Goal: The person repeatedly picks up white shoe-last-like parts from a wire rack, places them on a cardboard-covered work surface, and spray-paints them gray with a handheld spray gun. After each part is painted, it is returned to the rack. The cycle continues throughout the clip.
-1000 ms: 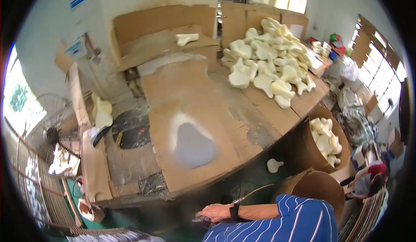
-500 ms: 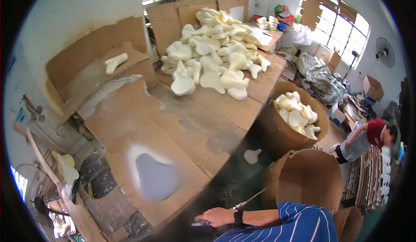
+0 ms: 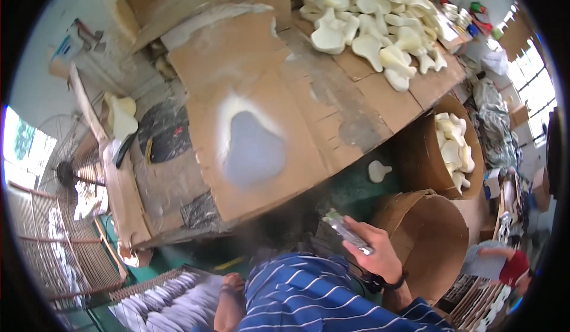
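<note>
My right hand (image 3: 380, 250), with a dark band at the wrist, is wrapped round a silver metal spray gun (image 3: 349, 232) in front of my body, off the table's near edge. My left hand (image 3: 233, 282) hangs low beside my blue striped shirt; its fingers are too blurred to read. On the cardboard-covered table (image 3: 309, 171) is a smooth grey patch (image 3: 255, 154), wide at one end and narrow at the other, with a whitish haze round its far side. Whether it is a piece or a mark I cannot tell.
Cream foam-like pieces (image 3: 368, 50) are heaped at the table's far right. A round bin (image 3: 418, 142) holds more; another bin (image 3: 436, 243) stands nearer. One piece (image 3: 379, 171) lies on the floor. White pieces (image 3: 169, 302) fill a rack lower left. A person (image 3: 496, 261) is at right.
My view has swung left and down, bringing the grey patch nearer the middle. My right hand has lifted with the spray gun. My left hand has come into view.
</note>
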Motion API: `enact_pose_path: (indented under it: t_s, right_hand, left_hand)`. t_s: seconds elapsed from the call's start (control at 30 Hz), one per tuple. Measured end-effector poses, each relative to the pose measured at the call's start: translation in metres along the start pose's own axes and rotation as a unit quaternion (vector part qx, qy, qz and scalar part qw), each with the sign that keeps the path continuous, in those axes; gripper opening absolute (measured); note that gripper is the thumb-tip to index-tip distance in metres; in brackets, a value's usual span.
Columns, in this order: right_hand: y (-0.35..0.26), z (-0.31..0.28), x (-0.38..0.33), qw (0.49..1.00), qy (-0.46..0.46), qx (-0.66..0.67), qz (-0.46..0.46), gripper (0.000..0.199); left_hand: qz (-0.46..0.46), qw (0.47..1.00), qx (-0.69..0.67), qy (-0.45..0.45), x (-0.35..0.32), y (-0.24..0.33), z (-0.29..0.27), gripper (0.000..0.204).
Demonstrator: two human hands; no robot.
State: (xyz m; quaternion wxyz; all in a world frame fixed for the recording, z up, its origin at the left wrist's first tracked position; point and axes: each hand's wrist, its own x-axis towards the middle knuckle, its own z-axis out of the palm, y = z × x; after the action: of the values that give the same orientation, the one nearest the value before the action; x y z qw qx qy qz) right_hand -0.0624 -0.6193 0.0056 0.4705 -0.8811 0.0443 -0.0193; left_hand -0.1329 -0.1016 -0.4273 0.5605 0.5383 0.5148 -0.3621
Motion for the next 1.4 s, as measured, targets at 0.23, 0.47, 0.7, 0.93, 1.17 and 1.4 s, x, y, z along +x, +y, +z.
enact_pose_path:
  t_s: [0.23,0.47,0.7,0.93,1.17,1.4]
  right_hand:
    - [-0.023,0.006,0.002,0.999,0.048,-0.022,-0.010,0.049]
    - [-0.040,0.017,0.036,0.999,-0.011,0.004,-0.051,0.052]
    - [-0.042,0.018,0.042,0.994,-0.096,0.000,-0.052,0.056]
    - [-0.026,0.000,0.027,0.995,-0.097,-0.010,-0.016,0.057]
    - [-0.010,-0.012,0.020,0.998,0.023,-0.006,0.060,0.043]
    - [-0.013,0.001,0.047,0.998,0.061,0.006,-0.012,0.044]
  left_hand:
    - [0.149,0.987,-0.053,0.020,-0.027,-0.007,0.036,0.022]
    - [0.135,0.988,-0.048,0.053,-0.011,0.037,0.006,0.029]
    - [0.138,0.989,-0.010,0.048,-0.010,0.037,0.012,0.042]
    - [0.109,0.993,-0.054,0.000,-0.005,0.001,0.009,0.037]
    - [0.098,0.986,-0.113,-0.071,0.020,-0.007,0.002,0.030]
    - [0.119,0.992,0.021,0.043,-0.011,0.049,0.032,0.040]
